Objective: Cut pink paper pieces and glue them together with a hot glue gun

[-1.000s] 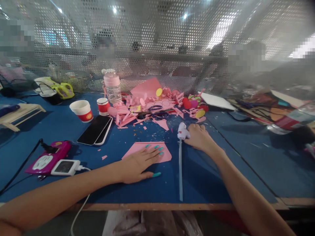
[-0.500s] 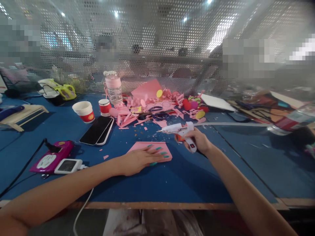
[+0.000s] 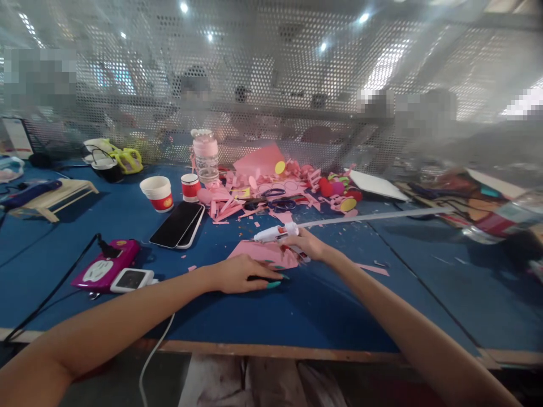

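**Inspector:** Head view, one frame. Landmark is the pink sheet (image 3: 265,252), lying flat on the blue table (image 3: 339,305) in front of the person. State what each hand has.

**Assistant:** The right hand (image 3: 306,244) is closed round the grip of a white glue gun (image 3: 278,232), at the sheet's right edge. The gun lies nearly level, its nozzle pointing left over the far side of the sheet. A long translucent glue stick (image 3: 373,216) runs out of its back, away to the right of the sheet.

**Inspector:** And the left hand (image 3: 240,273)?

**Assistant:** Laid palm down on the near edge of the sheet, fingers stretched toward the right and nearly flat. It grips nothing. My judgement is that it pins the sheet so it cannot slide under the nozzle.

**Inspector:** Arm pose?

**Assistant:** The left forearm comes in from the lower left, low over the table. The right forearm comes in from the lower right, wrist bent inward toward the sheet. Whether the nozzle touches the sheet I cannot tell.

**Inspector:** Surroundings?

**Assistant:** Beyond the sheet, a heap of pink scraps (image 3: 271,189) with scissors (image 3: 275,203). Left of the sheet, two phones (image 3: 177,224), two paper cups (image 3: 158,193) and a magenta power strip (image 3: 106,264).
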Available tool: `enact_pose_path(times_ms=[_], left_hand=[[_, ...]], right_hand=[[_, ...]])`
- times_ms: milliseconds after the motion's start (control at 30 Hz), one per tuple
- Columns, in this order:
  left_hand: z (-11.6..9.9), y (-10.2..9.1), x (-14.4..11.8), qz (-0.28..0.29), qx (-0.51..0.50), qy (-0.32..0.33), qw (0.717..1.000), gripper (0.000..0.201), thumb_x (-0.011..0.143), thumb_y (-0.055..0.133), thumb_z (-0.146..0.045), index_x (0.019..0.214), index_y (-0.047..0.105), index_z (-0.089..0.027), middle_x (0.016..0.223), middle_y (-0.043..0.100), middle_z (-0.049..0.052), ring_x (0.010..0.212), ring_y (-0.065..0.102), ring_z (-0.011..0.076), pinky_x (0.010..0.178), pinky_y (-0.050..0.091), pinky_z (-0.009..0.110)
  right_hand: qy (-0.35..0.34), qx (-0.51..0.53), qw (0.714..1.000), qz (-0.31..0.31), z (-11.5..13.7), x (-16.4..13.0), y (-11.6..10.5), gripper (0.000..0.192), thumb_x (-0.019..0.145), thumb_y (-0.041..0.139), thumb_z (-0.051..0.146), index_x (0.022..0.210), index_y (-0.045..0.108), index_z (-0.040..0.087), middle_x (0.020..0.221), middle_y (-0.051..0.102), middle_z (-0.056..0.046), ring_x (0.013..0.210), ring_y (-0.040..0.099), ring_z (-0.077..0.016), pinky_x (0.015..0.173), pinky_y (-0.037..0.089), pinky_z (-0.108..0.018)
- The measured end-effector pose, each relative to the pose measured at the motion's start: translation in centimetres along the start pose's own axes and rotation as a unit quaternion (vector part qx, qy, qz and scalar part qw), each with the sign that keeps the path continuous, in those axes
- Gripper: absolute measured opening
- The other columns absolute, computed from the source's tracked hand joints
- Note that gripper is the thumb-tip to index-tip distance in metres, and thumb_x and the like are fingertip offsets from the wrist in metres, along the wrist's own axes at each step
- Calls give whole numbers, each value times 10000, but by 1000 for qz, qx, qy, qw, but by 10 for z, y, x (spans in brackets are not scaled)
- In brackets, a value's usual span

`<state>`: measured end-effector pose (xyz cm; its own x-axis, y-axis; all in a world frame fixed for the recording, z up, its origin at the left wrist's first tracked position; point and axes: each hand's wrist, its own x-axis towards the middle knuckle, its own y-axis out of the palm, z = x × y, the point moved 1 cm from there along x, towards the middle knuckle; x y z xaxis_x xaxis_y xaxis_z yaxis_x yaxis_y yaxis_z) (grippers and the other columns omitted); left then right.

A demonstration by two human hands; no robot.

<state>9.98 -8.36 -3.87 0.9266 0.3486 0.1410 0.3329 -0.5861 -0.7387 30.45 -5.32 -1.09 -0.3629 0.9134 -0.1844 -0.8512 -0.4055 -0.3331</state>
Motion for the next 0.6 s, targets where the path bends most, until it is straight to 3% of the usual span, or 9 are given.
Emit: enact_pose_path(times_ms=[167,333,500,600], left_hand=[[2,-3,-2,-18,-56,2,998,334,902,490,-285,1205,609,-209,1218,625,53,1091,595,184,919,434,247],[4,-3,-1,-19,-62,-9,998,330,886,507,-302,1191,621,-244,1190,644,40,974,638,174,845,456,243],[2,-3,0,-14,-51,-7,999,338,870,506,-267,1182,630,-236,1148,666,41,883,651,161,794,463,237],[0,-5,0,-8,-47,-9,999,342,864,497,-256,1174,636,-214,1126,675,48,825,650,154,754,470,237]], right_hand=[[-12,-57,998,13,1,6,6,224,640,560,365,553,558,159,380,456,38,325,377,-73,323,283,-207],[-58,-95,993,21,6,1,10,199,681,557,358,598,566,177,413,474,39,382,403,-90,375,307,-224],[-92,-150,984,17,7,-2,11,239,727,567,405,630,567,185,527,553,9,546,520,-136,505,401,-243],[-120,-165,979,25,7,-2,12,272,734,553,422,598,525,188,532,532,14,539,504,-130,534,402,-251]])
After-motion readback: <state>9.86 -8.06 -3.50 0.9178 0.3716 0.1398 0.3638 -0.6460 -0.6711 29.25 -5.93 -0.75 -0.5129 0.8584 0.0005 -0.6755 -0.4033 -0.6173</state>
